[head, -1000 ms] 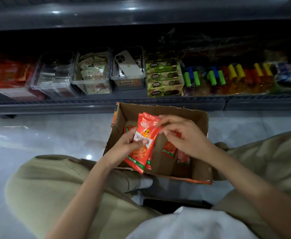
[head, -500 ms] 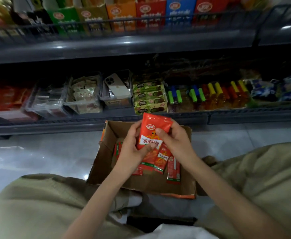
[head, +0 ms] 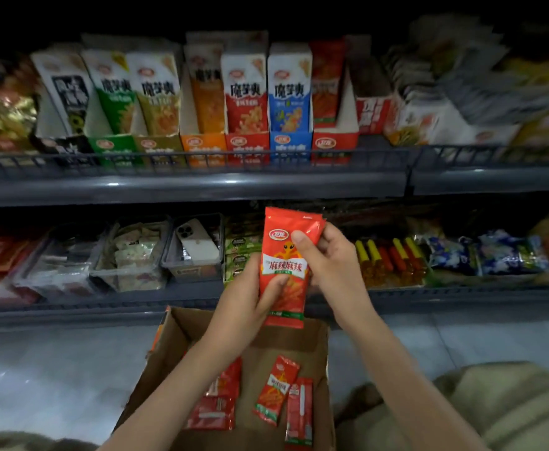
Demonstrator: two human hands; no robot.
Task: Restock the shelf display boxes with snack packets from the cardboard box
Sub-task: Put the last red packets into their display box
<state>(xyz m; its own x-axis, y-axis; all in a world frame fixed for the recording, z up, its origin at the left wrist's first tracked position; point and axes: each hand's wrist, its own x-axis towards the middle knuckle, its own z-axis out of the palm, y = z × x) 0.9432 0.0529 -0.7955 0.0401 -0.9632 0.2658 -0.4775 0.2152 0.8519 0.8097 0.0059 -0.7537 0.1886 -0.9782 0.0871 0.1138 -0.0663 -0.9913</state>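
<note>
Red foil snack packets (head: 286, 268), a small stack, clamped upright between left hand (head: 250, 297) and right hand (head: 328, 265) above brown cardboard box (head: 175, 340); square edges, then slide into red-fronted display box (head: 335, 146).

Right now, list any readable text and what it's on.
"麻辣麻辣": held red packet, in both the left hand and right hand; its oval logo is blurred.
"魔芋爽": white, red and blue display boxes on the upper shelf.
Box fronts behind the rail, lower-shelf labels, packets in the cardboard box: too blurred.
</note>
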